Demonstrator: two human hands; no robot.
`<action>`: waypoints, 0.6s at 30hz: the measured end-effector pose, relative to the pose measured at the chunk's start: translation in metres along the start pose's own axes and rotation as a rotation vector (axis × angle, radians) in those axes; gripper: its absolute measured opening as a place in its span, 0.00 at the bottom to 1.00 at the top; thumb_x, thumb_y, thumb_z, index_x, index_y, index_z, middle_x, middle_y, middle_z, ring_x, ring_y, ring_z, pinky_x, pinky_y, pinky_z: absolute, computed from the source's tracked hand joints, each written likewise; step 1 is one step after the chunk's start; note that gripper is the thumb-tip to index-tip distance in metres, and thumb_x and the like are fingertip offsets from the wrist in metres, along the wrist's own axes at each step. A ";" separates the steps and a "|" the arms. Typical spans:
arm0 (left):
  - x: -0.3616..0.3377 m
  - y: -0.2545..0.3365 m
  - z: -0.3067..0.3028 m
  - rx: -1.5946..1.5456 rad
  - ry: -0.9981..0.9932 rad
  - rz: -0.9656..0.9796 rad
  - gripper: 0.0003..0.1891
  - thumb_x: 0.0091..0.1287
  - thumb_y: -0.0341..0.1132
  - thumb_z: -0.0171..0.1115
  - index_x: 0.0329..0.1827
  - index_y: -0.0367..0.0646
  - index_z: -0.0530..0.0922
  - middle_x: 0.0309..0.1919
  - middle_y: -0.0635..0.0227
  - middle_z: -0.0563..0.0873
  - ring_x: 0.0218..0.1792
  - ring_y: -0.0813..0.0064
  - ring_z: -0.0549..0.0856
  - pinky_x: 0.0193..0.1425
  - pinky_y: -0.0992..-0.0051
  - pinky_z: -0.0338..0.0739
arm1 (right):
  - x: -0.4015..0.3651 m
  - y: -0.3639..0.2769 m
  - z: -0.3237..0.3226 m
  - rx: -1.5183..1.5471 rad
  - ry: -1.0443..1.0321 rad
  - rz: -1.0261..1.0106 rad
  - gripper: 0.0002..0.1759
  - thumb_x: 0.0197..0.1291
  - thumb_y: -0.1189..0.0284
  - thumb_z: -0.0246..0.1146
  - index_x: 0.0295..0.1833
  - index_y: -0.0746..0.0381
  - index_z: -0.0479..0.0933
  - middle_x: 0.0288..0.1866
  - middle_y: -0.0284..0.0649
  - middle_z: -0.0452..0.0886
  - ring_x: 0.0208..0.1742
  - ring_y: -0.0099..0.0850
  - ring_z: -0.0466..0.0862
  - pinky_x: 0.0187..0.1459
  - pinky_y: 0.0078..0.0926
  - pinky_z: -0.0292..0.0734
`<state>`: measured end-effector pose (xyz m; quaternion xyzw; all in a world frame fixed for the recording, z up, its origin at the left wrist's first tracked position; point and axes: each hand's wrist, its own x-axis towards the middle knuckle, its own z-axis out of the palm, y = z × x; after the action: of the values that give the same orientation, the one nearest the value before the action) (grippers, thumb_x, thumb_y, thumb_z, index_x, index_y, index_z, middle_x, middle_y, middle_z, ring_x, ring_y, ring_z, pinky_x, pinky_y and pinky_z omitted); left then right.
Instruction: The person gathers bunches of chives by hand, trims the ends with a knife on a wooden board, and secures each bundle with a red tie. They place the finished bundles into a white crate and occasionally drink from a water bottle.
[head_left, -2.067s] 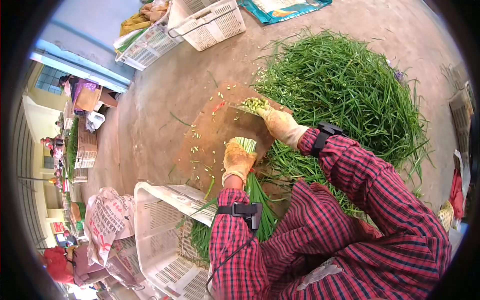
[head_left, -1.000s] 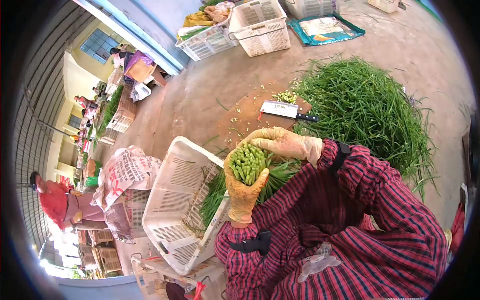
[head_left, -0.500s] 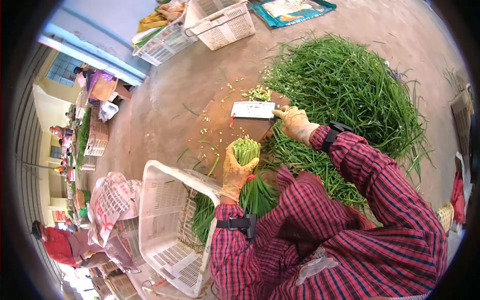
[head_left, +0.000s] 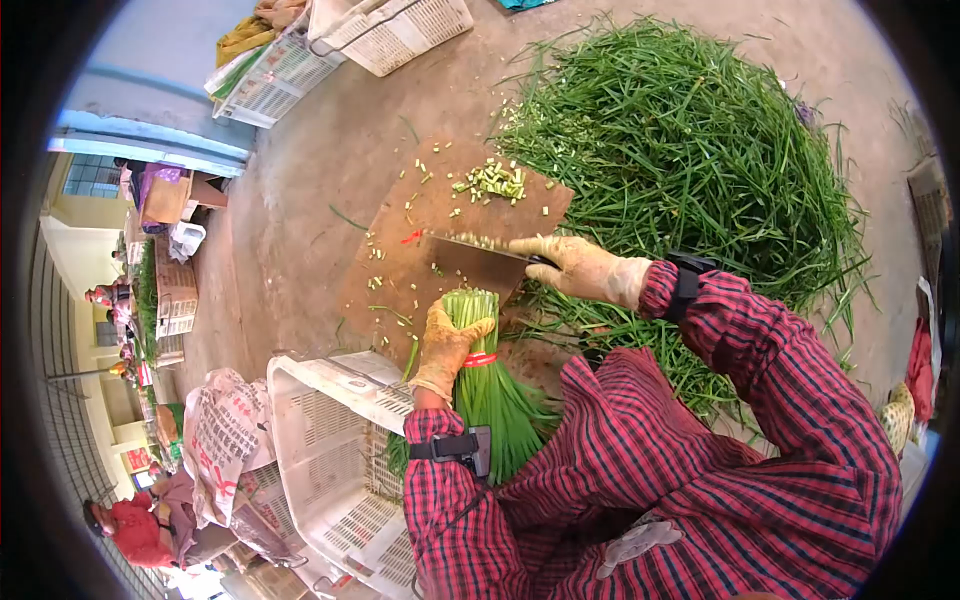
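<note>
My left hand (head_left: 446, 345), in a yellowed work glove, is closed round a bundle of long chive-like greens (head_left: 490, 392) tied with a red band. The pale cut ends of the bundle point away from me, at the near edge of a brown board (head_left: 385, 265). In its glove, my right hand (head_left: 582, 270) grips the dark handle of a cleaver (head_left: 478, 266). The blade is tilted over the board, just beyond the stalk ends and apart from them. Short trimmed stalk pieces (head_left: 497, 182) lie heaped and scattered on the board.
A big heap of loose greens (head_left: 690, 160) covers the floor at the right. By my left arm a white plastic crate (head_left: 325, 405) lies tipped, with greens partly visible. More crates (head_left: 405, 38) stand at the back left. Far left, a person in red (head_left: 140, 530) is near sacks.
The cleaver has come off the board's far part, towards me and left, its blade now tilted. Trimmed pieces were pushed or spread further. My left hand turned the bundle slightly, showing the red band.
</note>
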<state>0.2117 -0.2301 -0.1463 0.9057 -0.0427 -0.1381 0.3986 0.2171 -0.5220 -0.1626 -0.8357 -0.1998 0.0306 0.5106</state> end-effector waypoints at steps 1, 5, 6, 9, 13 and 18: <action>0.004 0.002 -0.003 -0.070 -0.064 -0.111 0.35 0.57 0.40 0.85 0.64 0.36 0.75 0.51 0.60 0.88 0.48 0.68 0.88 0.54 0.69 0.83 | -0.005 -0.009 -0.006 0.103 -0.127 0.148 0.25 0.78 0.60 0.59 0.75 0.57 0.73 0.61 0.54 0.86 0.62 0.52 0.85 0.65 0.42 0.79; 0.012 0.001 -0.010 -0.034 -0.151 -0.232 0.38 0.55 0.46 0.85 0.63 0.35 0.75 0.52 0.53 0.88 0.51 0.60 0.88 0.57 0.64 0.82 | -0.013 -0.018 -0.008 0.166 -0.280 0.158 0.25 0.79 0.58 0.58 0.73 0.59 0.75 0.59 0.54 0.87 0.61 0.51 0.86 0.64 0.43 0.80; 0.012 0.004 -0.010 -0.033 -0.153 -0.233 0.38 0.55 0.46 0.85 0.63 0.35 0.75 0.52 0.53 0.88 0.51 0.60 0.88 0.57 0.64 0.82 | -0.013 -0.020 -0.010 0.177 -0.345 0.187 0.25 0.79 0.58 0.57 0.72 0.60 0.76 0.58 0.54 0.87 0.60 0.51 0.86 0.64 0.43 0.80; 0.008 0.010 -0.012 0.060 -0.137 -0.222 0.37 0.55 0.47 0.84 0.61 0.35 0.76 0.53 0.50 0.87 0.53 0.56 0.88 0.57 0.62 0.81 | -0.009 -0.027 -0.018 0.172 -0.364 0.232 0.26 0.79 0.57 0.56 0.71 0.62 0.76 0.57 0.55 0.87 0.60 0.52 0.86 0.63 0.45 0.80; 0.007 0.008 -0.013 0.147 -0.119 -0.146 0.39 0.55 0.50 0.84 0.61 0.33 0.75 0.55 0.46 0.85 0.57 0.50 0.86 0.60 0.60 0.79 | -0.004 -0.035 -0.024 0.136 -0.386 0.242 0.26 0.79 0.57 0.56 0.70 0.64 0.76 0.57 0.56 0.87 0.60 0.54 0.86 0.63 0.47 0.80; 0.008 0.009 -0.011 0.155 -0.100 -0.159 0.38 0.56 0.47 0.84 0.64 0.34 0.76 0.57 0.49 0.85 0.58 0.55 0.85 0.61 0.62 0.80 | -0.003 -0.044 -0.018 0.106 -0.377 0.200 0.25 0.78 0.59 0.55 0.69 0.66 0.75 0.59 0.59 0.85 0.61 0.57 0.84 0.65 0.49 0.78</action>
<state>0.2232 -0.2300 -0.1341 0.9263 -0.0013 -0.2104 0.3126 0.2056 -0.5206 -0.1160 -0.8030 -0.2061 0.2472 0.5016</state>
